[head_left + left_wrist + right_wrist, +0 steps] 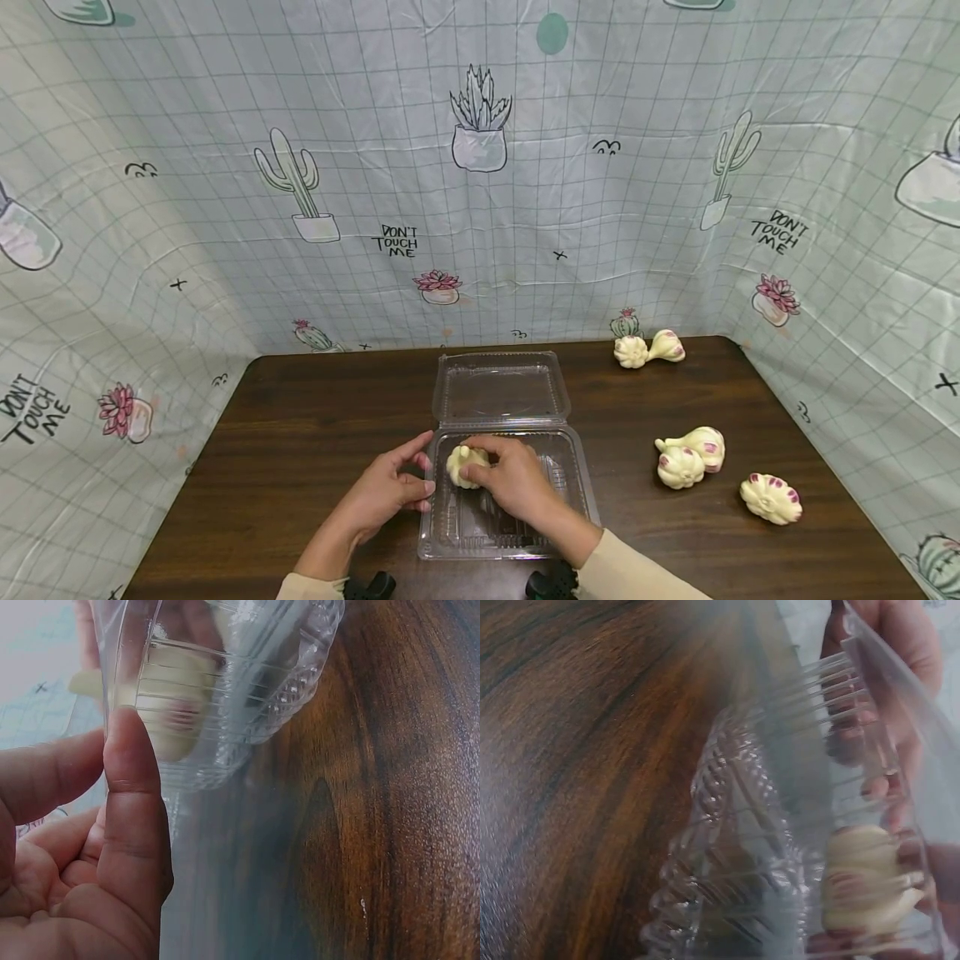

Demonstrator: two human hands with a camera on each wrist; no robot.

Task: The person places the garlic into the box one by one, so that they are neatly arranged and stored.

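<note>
The left grip [386, 492] pinched the left rim of a clear container [457, 553] between thumb and fingers. The right grip [517, 479], reaching in over the base, held a garlic bulb [459, 468] by thumb and fingers. We placed this bulb inside the base, near its left wall, stem up; whether it touched the floor of the base, we could not tell.

We judged the step in hand to be seating this bulb in the container. The next move, we thought, called for letting it settle, loosening the right grip and lifting out cleanly while the left grip steadied the light plastic.

To the right on the surface [315, 433] we noted a single bulb [771, 500], then, slightly farther, a touching pair [693, 457]. Behind the base, the lid [501, 387] lay folded back. Near the far edge we recorded two more bulbs [633, 352], touching, and beyond, a grid-patterned curtain [360, 125].
</note>
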